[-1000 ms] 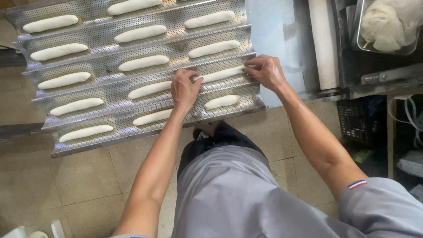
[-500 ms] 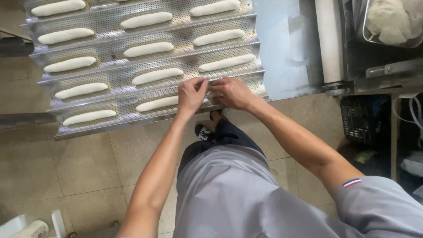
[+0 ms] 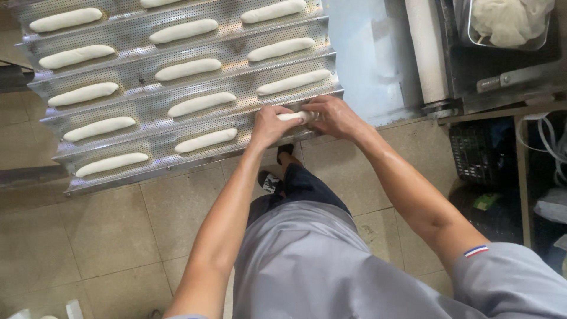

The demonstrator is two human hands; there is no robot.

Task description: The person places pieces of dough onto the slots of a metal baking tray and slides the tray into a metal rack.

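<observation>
A perforated metal baguette tray point(image 3: 136, 77) with wavy channels holds several long white dough pieces point(image 3: 201, 103). At its near right corner, my left hand point(image 3: 269, 125) and my right hand point(image 3: 333, 115) both grip one short dough piece point(image 3: 293, 116) between them. The piece lies over the front channel, and my fingers cover both of its ends. The neighbouring dough piece point(image 3: 205, 140) lies in the same channel to the left.
A white roller point(image 3: 426, 50) and a grey machine surface point(image 3: 363, 53) stand right of the tray. A metal tub with a lump of dough point(image 3: 508, 22) sits at top right. Below is a tiled floor point(image 3: 112, 236); cables and a dark crate point(image 3: 475, 150) lie at right.
My hands came together from spread positions on the tray's front channels. They now hold one dough piece at the near right corner. The view shifted slightly.
</observation>
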